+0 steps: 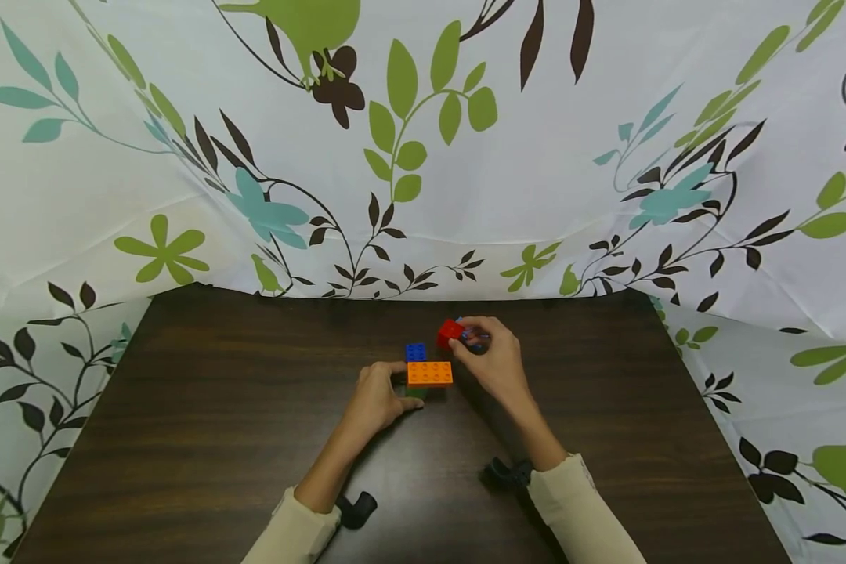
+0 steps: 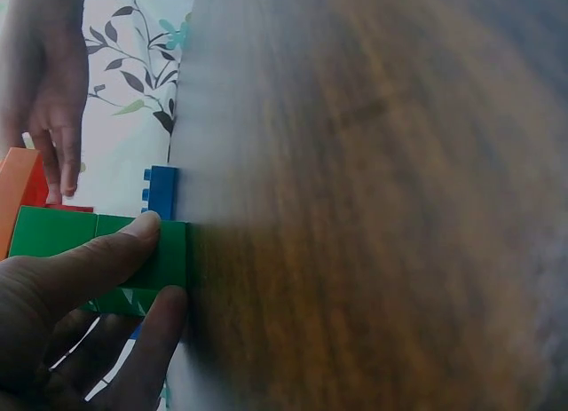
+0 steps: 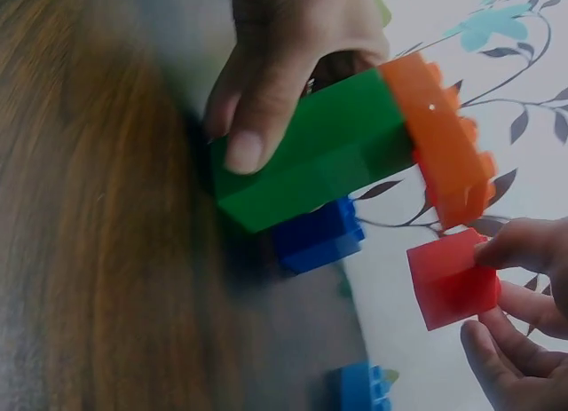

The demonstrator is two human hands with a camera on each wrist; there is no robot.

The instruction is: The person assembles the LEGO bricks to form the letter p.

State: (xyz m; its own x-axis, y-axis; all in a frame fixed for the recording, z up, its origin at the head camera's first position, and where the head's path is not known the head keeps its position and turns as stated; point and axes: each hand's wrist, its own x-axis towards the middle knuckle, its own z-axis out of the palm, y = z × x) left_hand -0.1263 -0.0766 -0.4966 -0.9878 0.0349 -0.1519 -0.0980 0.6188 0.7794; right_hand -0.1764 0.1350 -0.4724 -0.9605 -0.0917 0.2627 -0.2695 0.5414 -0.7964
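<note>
My left hand (image 1: 379, 395) grips a stack of green toy bricks (image 3: 306, 158), thumb on one side and fingers on the other. Across the stack's top lies an orange brick (image 1: 430, 374), jutting out to the right, with a sliver of red under it in the right wrist view. A dark blue brick (image 1: 415, 352) sits low against the stack's far side. Just beyond and to the right, my right hand (image 1: 495, 356) pinches a red brick (image 3: 453, 280) between thumb and fingers. In the right wrist view, the red brick is close below the orange one's overhanging end.
Another, lighter blue brick (image 3: 359, 389) shows at the bottom of the right wrist view. The dark wooden table (image 1: 218, 431) ends at a leaf-patterned cloth (image 1: 423, 235) hanging behind it. Dark straps (image 1: 358, 509) hang at both wrists.
</note>
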